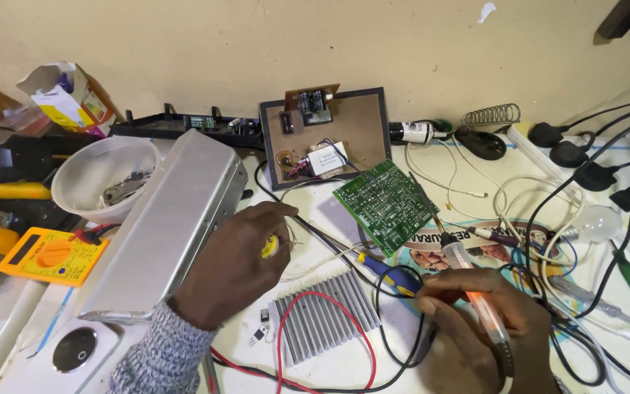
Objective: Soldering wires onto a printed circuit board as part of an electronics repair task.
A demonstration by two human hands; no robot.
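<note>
soldering iron (468, 281): translucent orange handle, tip on far edge of board, mid-bench
circuit board (386, 206): green, tilted
right hand (486, 310): grasping the iron
left hand (238, 263): clenched on yellow solder roll (269, 246)

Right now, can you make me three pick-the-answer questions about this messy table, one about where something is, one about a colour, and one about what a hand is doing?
1. Where does the white bowl sit?
A. Left of the silver metal box
B. On the green circuit board
C. Right of the light bulb

2. What colour is the multimeter?
A. Blue
B. Yellow and orange
C. Pink

3. What is the right hand doing?
A. Lying flat and empty
B. Holding a soldering iron
C. Holding the bowl

Answers:
1 A, the bowl is at the box's left side.
2 B, its case is yellow with an orange dial.
3 B, the fingers wrap the iron's orange handle, tip toward the board.
</note>
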